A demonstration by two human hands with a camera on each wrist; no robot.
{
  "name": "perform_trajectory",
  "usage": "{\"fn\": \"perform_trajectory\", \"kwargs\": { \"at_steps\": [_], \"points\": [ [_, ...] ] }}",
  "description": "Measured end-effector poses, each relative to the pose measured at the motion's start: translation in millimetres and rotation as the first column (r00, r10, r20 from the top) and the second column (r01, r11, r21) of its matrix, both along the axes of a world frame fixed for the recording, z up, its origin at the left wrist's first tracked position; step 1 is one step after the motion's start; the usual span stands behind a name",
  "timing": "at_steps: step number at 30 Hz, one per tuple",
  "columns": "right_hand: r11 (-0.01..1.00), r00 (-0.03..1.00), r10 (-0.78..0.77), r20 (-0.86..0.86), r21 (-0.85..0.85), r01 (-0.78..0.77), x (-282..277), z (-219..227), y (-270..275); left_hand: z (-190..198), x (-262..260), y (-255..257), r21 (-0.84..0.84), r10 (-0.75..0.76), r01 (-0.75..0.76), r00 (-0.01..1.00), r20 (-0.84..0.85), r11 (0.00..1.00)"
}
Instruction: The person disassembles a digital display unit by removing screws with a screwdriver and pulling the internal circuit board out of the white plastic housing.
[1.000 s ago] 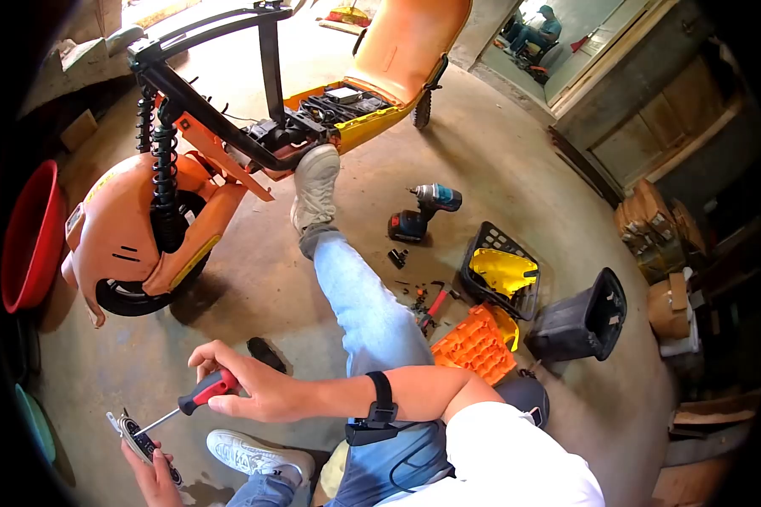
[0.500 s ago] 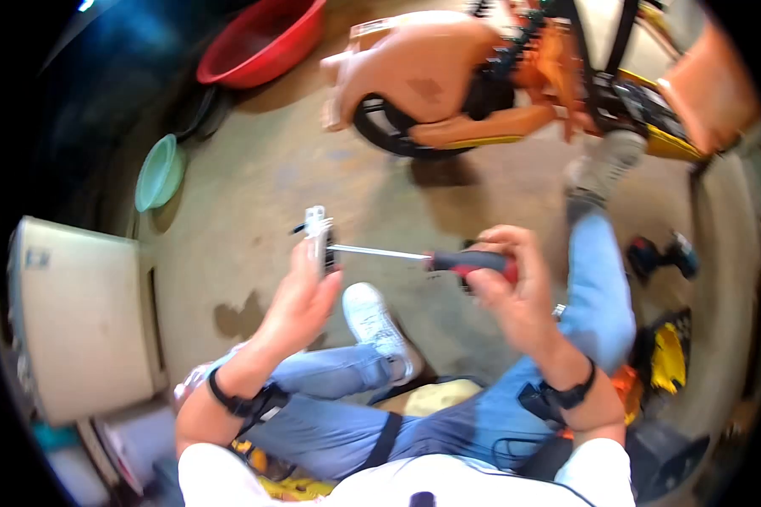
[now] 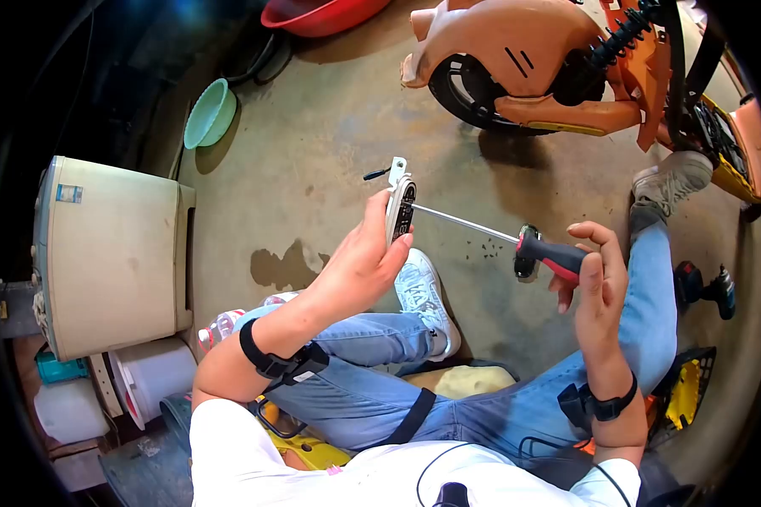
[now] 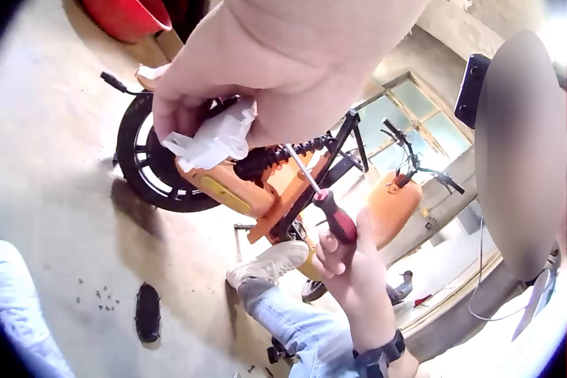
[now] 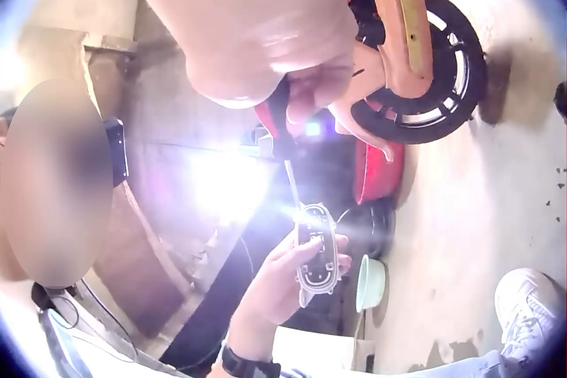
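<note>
My left hand [image 3: 357, 264] grips a small oval display unit [image 3: 404, 208] with a white housing and a dark face turned to the right. A white bracket [image 4: 211, 137] sticks out of its end, and a short black cable plug [image 3: 375, 174] hangs beside it. The screwdriver [image 3: 551, 253] has a red and black handle, which my right hand [image 3: 602, 291] holds between thumb and fingers, the other fingers spread loosely. Its shaft runs left to the unit's face, the tip right at that surface. In the right wrist view, screw posts ring the face [image 5: 318, 263].
A black oval piece [image 4: 148, 314] and several tiny screws lie on the floor. The orange scooter [image 3: 524, 51] stands ahead, a cordless driver [image 3: 720, 293] lies to the right. At left are a beige cabinet [image 3: 114, 253], a green basin [image 3: 210, 114] and a red tub [image 3: 330, 19].
The head view has swung left and down, bringing both arms and the cabinet into sight. My hands keep hold of unit and screwdriver; the right fingers lie looser around the handle.
</note>
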State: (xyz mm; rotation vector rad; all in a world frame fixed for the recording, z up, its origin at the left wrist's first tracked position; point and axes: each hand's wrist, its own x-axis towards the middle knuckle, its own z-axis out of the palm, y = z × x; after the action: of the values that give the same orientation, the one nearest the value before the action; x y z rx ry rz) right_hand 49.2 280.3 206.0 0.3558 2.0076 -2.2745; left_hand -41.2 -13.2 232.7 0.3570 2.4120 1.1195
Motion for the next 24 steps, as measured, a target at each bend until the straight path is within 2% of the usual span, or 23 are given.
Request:
{"fn": "perform_trajectory", "kwargs": {
  "at_steps": [1, 3, 4, 5, 7, 8, 9, 12, 13, 15, 17, 19, 20, 22, 23, 24],
  "points": [
    [1.0, 1.0, 0.005, 0.001, 0.002, -0.005, -2, 0, -3, 0, 1, 0, 0.001, -0.006, 0.006, 1.0, -0.005, 1.0],
    [0.998, 0.975, -0.046, -0.215, 0.025, 0.053, -8, 3, -15, 0, 0, -2, 0.002, 0.003, -0.003, 1.0, -0.007, 1.0],
    [0.997, 0.957, -0.068, -0.28, -0.037, 0.06, -10, 3, -20, -1, -1, -2, 0.002, 0.005, -0.005, 1.0, -0.008, 1.0],
    [0.998, 0.958, -0.064, -0.279, -0.038, 0.056, -10, 1, -21, -1, -1, -3, 0.001, 0.01, -0.01, 1.0, -0.007, 1.0],
    [0.99, 0.952, -0.071, -0.297, 0.097, 0.104, -8, -6, -20, -2, -1, -4, 0.018, 0.016, -0.016, 1.0, 0.005, 1.0],
    [0.993, 0.977, -0.03, -0.213, 0.103, 0.053, -5, -7, -11, -2, -1, -4, 0.019, 0.017, -0.017, 1.0, 0.008, 1.0],
    [0.993, 0.977, -0.029, -0.211, 0.104, 0.052, -4, -8, -7, -1, -1, -4, 0.003, 0.011, -0.012, 1.0, 0.009, 1.0],
    [0.996, 1.0, -0.005, 0.003, -0.084, 0.005, -3, -2, -2, 1, 0, -2, 0.009, 0.009, -0.009, 1.0, 0.024, 1.0],
    [0.996, 1.0, -0.005, 0.005, -0.084, 0.005, -6, 0, -9, 1, 0, -2, 0.028, 0.015, -0.016, 0.999, 0.034, 0.999],
    [0.996, 0.965, -0.079, -0.249, -0.066, 0.065, -11, 2, -22, 0, -2, -4, 0.026, 0.018, -0.018, 1.0, 0.026, 0.999],
    [0.997, 0.968, -0.063, -0.244, -0.061, 0.05, -10, 1, -19, -1, -2, -4, 0.022, 0.017, -0.018, 1.0, 0.019, 1.0],
    [0.999, 0.962, -0.038, -0.27, 0.015, 0.044, -8, -5, -15, 0, -1, -3, 0.034, 0.016, -0.018, 0.999, 0.033, 0.999],
    [0.999, 0.963, -0.041, -0.268, 0.016, 0.047, -6, -4, -10, 0, -1, -3, 0.034, 0.014, -0.015, 0.999, 0.036, 0.999],
    [0.999, 0.997, -0.04, 0.07, -0.008, 0.04, -2, 0, -1, 1, -1, -2, 0.018, -0.003, 0.003, 0.999, 0.032, 1.0],
    [0.999, 0.997, -0.043, 0.071, -0.008, 0.043, -2, 0, 0, 0, -1, -2, 0.018, -0.006, 0.006, 0.999, 0.034, 1.0],
    [0.994, 0.997, -0.043, 0.056, -0.101, 0.049, -3, 0, -1, 0, -1, -2, 0.017, -0.006, 0.005, 0.999, 0.04, 1.0]
  ]
}}
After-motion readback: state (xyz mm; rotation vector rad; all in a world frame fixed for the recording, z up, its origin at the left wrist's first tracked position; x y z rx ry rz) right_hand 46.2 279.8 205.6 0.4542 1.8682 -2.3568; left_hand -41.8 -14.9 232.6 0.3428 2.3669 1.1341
